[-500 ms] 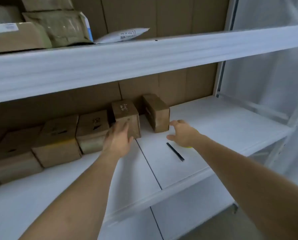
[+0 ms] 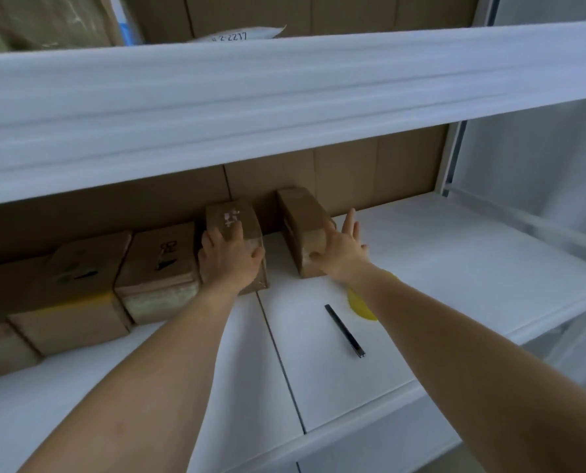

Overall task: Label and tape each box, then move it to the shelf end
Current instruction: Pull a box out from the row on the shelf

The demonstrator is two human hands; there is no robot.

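A row of small brown cardboard boxes stands along the back of the white shelf (image 2: 455, 268). My left hand (image 2: 228, 259) grips the box with a white mark on top (image 2: 231, 216), fingers curled over its top and thumb on its right side. A gap separates it from the rightmost box (image 2: 298, 213), which stands turned at an angle. My right hand (image 2: 342, 247) touches that box at its near right corner, thumb on the front face and fingers straight. A black pen (image 2: 344, 331) lies on the shelf below my right forearm, beside a yellow object (image 2: 361, 308) that the forearm partly hides.
More boxes with black markings (image 2: 162, 264) (image 2: 76, 288) continue leftward. The upper shelf board (image 2: 284, 97) overhangs close above and carries packages (image 2: 237, 34). A brown cardboard wall (image 2: 370, 172) backs the shelf. The shelf's right end is bare white surface up to a post (image 2: 453, 155).
The view has moved closer. My left hand has slid up onto the marked box and closed on it. My right hand has reached forward from near the pen to the rightmost box.
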